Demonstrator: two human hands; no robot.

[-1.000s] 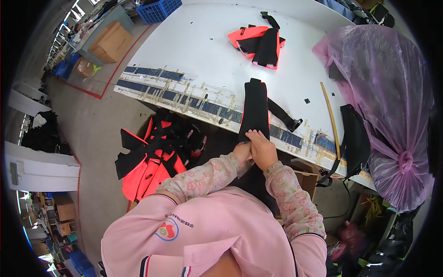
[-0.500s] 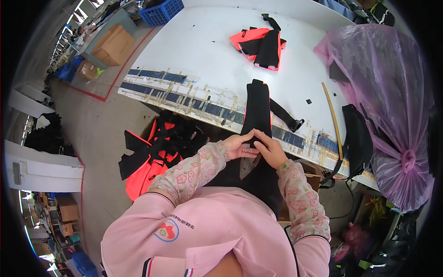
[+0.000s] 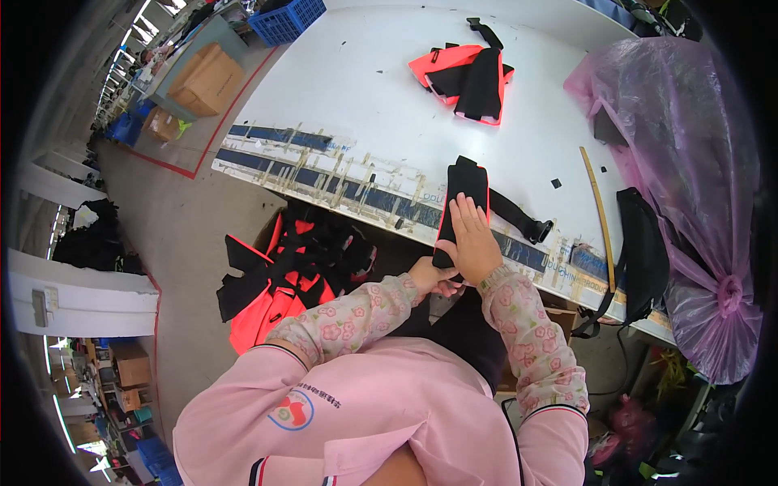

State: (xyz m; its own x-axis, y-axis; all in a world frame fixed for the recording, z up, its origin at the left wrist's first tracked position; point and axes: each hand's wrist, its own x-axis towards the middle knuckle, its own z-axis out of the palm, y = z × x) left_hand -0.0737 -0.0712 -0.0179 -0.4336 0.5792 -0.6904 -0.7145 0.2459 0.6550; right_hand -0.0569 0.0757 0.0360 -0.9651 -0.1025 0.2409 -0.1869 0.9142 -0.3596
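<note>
A black padded belt piece (image 3: 467, 176) with orange edging lies across the table's front edge, its near end reaching toward me. Flat on top of it rests my right hand (image 3: 474, 243), fingers stretched out and together. My left hand (image 3: 428, 277) is closed at the belt piece's near end, with its fingertips partly hidden below it. From the right side of the piece a black strap with a buckle (image 3: 527, 223) runs out over the table. Farther back lies a folded orange and black piece (image 3: 466, 81) with its own buckle strap.
A heap of orange and black pieces (image 3: 284, 283) sits below the table at left. Along the right are a wooden stick (image 3: 597, 215), a black pouch (image 3: 642, 255) and a large pink plastic bag (image 3: 673, 146). The white table (image 3: 324, 89) has worn tape along its front edge.
My right hand has gone from fingertips at the near end to lying flat along the belt piece. The piece has come nearer, and its near end is now folded out of sight.
</note>
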